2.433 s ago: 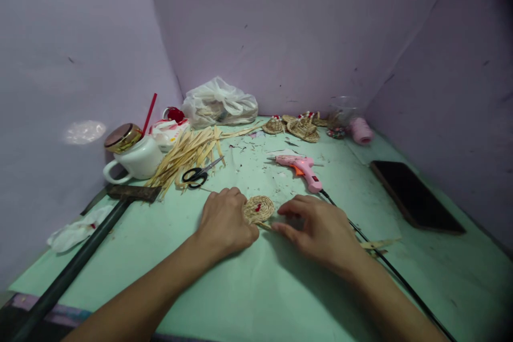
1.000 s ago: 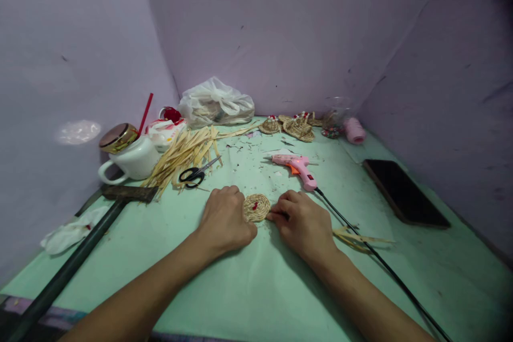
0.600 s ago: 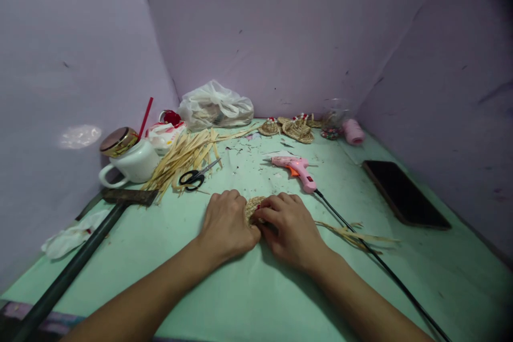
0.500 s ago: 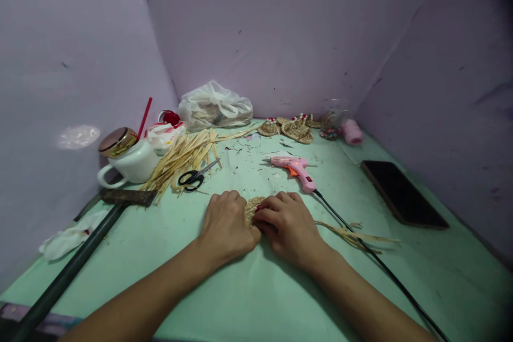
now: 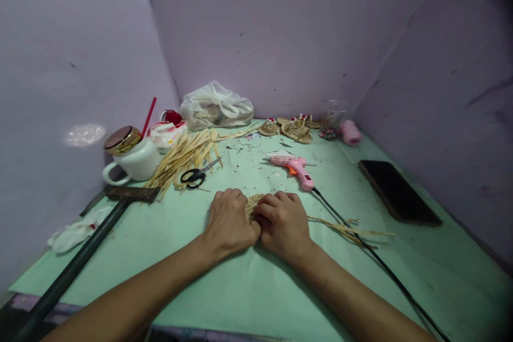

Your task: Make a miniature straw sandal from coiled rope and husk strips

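Low over the green tabletop, a small woven straw piece (image 5: 253,204) shows between my two hands, mostly covered by them. My left hand (image 5: 233,220) is closed around its left side, knuckles up. On the other side my right hand (image 5: 284,224) has its fingers curled in and pinching at the piece's right edge. Loose braided straw ends (image 5: 340,227) trail out to the right from behind my right hand and cross a black cord. The fingertips and what lies under them are hidden.
Beyond my hands lie a pink glue gun (image 5: 292,166) and black-handled scissors (image 5: 194,177). Straw strips (image 5: 184,155), a white mug (image 5: 138,161) and a hammer (image 5: 132,194) are at left. A phone (image 5: 398,192) lies right; woven pieces (image 5: 295,131) sit at the back.
My right hand has shifted slightly left, and the red bit seen by its fingers is now hidden. The view has moved a little. Both hands still hold the woven piece.
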`<act>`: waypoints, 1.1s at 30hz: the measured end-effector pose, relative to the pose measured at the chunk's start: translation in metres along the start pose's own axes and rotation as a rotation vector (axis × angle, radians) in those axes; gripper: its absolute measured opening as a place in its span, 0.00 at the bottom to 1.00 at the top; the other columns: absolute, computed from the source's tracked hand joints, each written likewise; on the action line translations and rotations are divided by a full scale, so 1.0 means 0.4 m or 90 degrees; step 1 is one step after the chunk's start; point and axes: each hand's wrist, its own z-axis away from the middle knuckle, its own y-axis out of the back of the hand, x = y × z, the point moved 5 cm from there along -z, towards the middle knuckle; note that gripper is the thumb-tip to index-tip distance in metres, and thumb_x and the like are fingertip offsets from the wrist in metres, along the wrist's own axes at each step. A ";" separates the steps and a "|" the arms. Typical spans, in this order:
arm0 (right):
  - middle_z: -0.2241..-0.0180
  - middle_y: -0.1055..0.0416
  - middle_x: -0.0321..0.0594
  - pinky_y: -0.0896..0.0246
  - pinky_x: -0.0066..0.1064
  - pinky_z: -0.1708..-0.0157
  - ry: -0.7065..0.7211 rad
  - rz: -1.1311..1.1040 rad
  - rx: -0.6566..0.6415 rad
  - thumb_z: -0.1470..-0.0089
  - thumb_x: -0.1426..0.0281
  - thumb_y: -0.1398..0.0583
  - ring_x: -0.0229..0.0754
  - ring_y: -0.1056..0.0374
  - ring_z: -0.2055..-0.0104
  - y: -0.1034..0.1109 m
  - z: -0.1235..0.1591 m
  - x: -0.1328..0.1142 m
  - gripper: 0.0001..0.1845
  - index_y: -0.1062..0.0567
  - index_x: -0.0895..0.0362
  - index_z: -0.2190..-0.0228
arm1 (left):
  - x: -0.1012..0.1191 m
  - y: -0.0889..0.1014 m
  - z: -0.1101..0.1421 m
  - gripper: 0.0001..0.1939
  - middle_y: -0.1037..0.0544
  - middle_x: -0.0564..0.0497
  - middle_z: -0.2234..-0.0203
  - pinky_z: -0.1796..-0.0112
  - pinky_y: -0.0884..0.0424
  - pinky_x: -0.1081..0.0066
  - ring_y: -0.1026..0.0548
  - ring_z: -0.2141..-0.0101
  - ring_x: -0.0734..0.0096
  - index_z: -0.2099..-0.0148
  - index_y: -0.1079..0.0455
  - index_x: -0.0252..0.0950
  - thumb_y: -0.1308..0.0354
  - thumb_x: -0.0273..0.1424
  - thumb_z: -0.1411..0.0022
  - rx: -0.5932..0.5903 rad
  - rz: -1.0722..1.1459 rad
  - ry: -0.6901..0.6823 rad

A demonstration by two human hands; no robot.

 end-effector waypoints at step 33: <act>0.69 0.29 0.41 0.42 0.33 0.66 -0.083 -0.135 0.052 0.53 0.75 0.45 0.42 0.34 0.66 0.069 -0.007 0.097 0.08 0.27 0.57 0.69 | -0.082 -0.010 -0.042 0.14 0.29 0.52 0.81 0.77 0.39 0.74 0.35 0.79 0.74 0.65 0.29 0.29 0.47 0.28 0.56 -0.093 0.529 0.227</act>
